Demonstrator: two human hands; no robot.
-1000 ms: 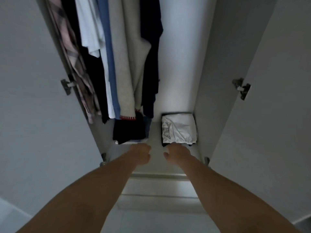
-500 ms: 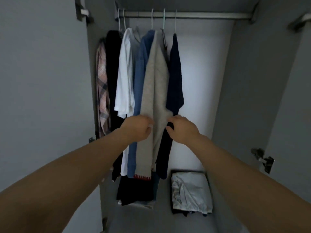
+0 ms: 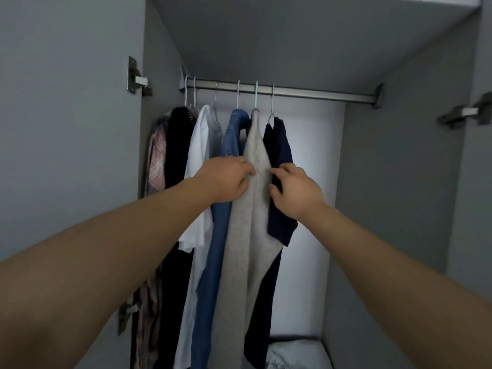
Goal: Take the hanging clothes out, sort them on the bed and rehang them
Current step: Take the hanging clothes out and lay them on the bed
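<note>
Head view: open wardrobe (image 3: 399, 182), both doors swung out, metal rail (image 3: 306, 92) running across under the top panel.

Hanging on the rail, from its left end: plaid shirt (image 3: 155, 161) against the left wall, black garment (image 3: 175, 145), white shirt (image 3: 198, 145), blue denim shirt (image 3: 234, 137), grey sweater (image 3: 255, 209) on a teal hanger (image 3: 256, 95), navy shirt (image 3: 279, 155). All bunched in the left half of the rail; the right half is bare.

Left hand (image 3: 225, 179) is on the left edge of the grey sweater, fingers curled around the fabric, in between it and the denim shirt. Right hand (image 3: 295, 190) is at the sweater's right edge, fingers bent in against the fabric and thumb toward it, sitting between the sweater and the navy shirt. Looks like a pinch on the sweater from both sides; whether the right hand fully grips it, I cannot tell. Hands near each other, sweater between them.

Wardrobe floor, right back corner: crumpled white cloth (image 3: 292, 352), partly cut off by the frame's bottom edge.

Door hinges visible: left door hinge (image 3: 137, 75), right door hinge (image 3: 468, 113).
</note>
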